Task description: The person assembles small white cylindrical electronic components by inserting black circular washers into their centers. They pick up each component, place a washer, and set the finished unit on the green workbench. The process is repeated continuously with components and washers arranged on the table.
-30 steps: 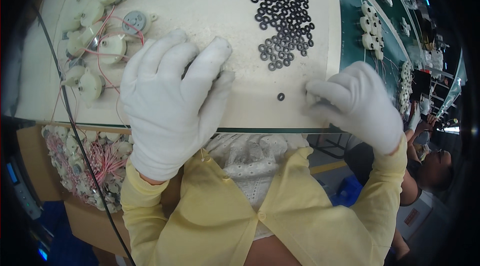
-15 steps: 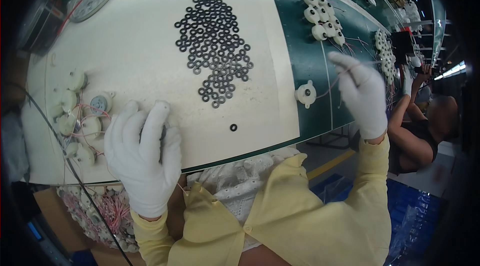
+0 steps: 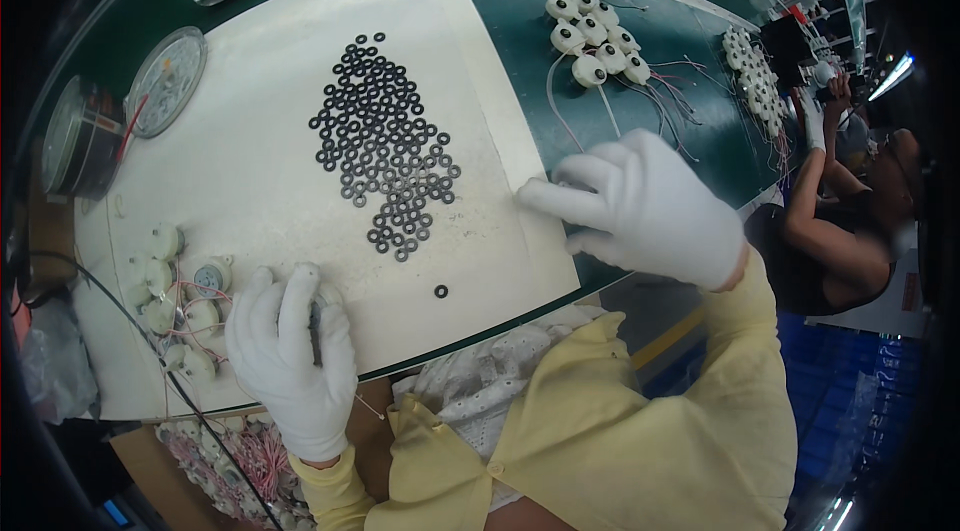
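Note:
My left hand [image 3: 290, 361], in a white glove, is closed around a small round motor [image 3: 318, 321]; only its grey edge shows between thumb and fingers, and a thin wire [image 3: 370, 407] hangs below the hand. My right hand [image 3: 640, 211], also gloved, is over the border of the white sheet and the green mat. Its fingers are curled together and what is in them is hidden. Between the hands a single black ring [image 3: 441, 291] lies apart from a large spread of black rings [image 3: 385, 131]. Left of my left hand sits a group of white-cased motors [image 3: 200, 316] with pink wires.
Several white motors with black centres [image 3: 590, 36] stand on the green mat [image 3: 510, 41]. A clear tub [image 3: 80, 136] and a round lid [image 3: 170, 81] are at the far left. Below the table is a box of wired motors [image 3: 240, 466]. Another person [image 3: 850, 221] works at the right.
My right hand has come left and down, over the place where a single white motor lay. The whole view has shifted. My left hand keeps its grip.

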The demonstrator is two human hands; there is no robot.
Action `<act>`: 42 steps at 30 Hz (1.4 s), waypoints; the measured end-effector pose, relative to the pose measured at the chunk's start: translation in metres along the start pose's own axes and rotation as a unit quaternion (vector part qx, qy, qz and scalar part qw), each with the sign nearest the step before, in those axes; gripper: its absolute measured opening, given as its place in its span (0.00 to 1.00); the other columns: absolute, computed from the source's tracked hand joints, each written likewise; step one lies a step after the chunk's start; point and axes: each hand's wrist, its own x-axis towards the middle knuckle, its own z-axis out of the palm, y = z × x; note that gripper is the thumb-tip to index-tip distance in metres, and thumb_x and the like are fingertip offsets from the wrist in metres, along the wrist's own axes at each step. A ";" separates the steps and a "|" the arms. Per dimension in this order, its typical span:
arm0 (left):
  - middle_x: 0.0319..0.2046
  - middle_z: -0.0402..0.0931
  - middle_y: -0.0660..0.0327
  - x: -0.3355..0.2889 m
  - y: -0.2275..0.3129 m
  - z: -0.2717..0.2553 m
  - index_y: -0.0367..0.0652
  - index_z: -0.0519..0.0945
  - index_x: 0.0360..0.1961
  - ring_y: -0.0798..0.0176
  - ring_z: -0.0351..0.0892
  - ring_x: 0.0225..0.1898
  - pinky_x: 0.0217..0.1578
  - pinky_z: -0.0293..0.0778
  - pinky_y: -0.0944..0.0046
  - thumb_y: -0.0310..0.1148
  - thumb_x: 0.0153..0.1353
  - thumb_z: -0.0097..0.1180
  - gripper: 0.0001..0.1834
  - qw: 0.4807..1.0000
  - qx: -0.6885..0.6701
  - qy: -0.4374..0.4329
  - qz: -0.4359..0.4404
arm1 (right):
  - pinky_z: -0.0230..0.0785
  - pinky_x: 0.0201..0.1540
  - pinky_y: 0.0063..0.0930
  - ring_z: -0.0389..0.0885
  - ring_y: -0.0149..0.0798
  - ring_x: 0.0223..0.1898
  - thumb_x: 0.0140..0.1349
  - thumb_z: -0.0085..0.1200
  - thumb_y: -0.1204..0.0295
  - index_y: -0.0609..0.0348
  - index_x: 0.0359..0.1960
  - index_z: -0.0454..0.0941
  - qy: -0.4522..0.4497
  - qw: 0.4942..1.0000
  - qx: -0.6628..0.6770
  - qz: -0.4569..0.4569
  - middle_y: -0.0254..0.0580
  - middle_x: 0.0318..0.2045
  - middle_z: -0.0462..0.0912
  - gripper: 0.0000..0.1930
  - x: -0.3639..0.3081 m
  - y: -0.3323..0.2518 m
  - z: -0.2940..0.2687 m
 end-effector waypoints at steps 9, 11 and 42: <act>0.58 0.78 0.47 -0.001 0.001 -0.001 0.44 0.81 0.61 0.40 0.75 0.61 0.63 0.67 0.45 0.28 0.65 0.61 0.22 1.000 0.000 -0.003 -0.007 | 0.66 0.27 0.22 0.76 0.26 0.22 0.57 0.76 0.65 0.55 0.49 0.84 0.241 0.966 0.041 0.090 0.24 0.21 0.78 0.20 -0.045 0.022 -0.050; 0.57 0.78 0.47 -0.002 0.000 -0.002 0.44 0.81 0.61 0.40 0.75 0.60 0.63 0.67 0.45 0.28 0.65 0.61 0.22 1.000 -0.002 -0.005 -0.007 | 0.66 0.28 0.17 0.75 0.21 0.25 0.61 0.70 0.72 0.64 0.49 0.84 0.345 0.889 0.174 0.243 0.26 0.24 0.79 0.16 -0.064 0.019 -0.045; 0.42 0.80 0.63 -0.003 0.019 -0.021 0.50 0.84 0.53 0.47 0.78 0.58 0.61 0.69 0.44 0.29 0.63 0.64 0.16 0.993 0.019 0.113 0.039 | 0.76 0.43 0.29 0.84 0.37 0.40 0.59 0.63 0.75 0.65 0.66 0.77 0.238 0.841 0.476 0.096 0.50 0.49 0.85 0.30 -0.002 -0.088 0.040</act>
